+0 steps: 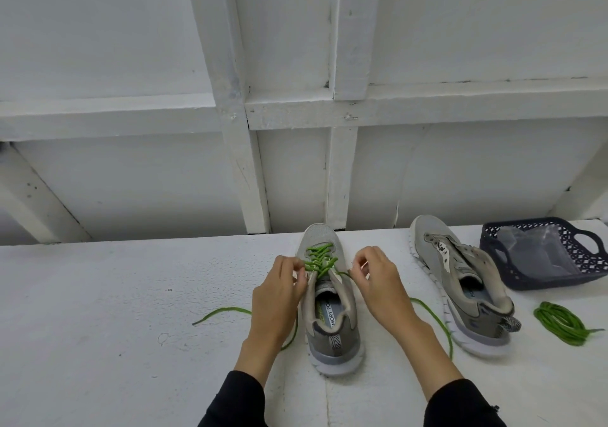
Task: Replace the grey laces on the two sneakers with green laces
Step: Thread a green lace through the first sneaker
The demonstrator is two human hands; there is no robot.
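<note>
**Lacing first sneaker, upper eyelets**

Now both hands pinched the green lace [320, 259] at the near sneaker [332, 311]: left hand [279, 290], right hand [378, 283]. Uneven pulls could leave lopsided tails. Second sneaker [460, 281] sat laceless right; coiled spare lace [562, 323] beside it. Farther back, basket [592, 275] held clear plastic [533, 252].

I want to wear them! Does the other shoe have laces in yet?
No. The right sneaker shows bare eyelets; its green lace lies coiled beside it.

Perhaps a shed, white timber-framed wall [296, 107]
</note>
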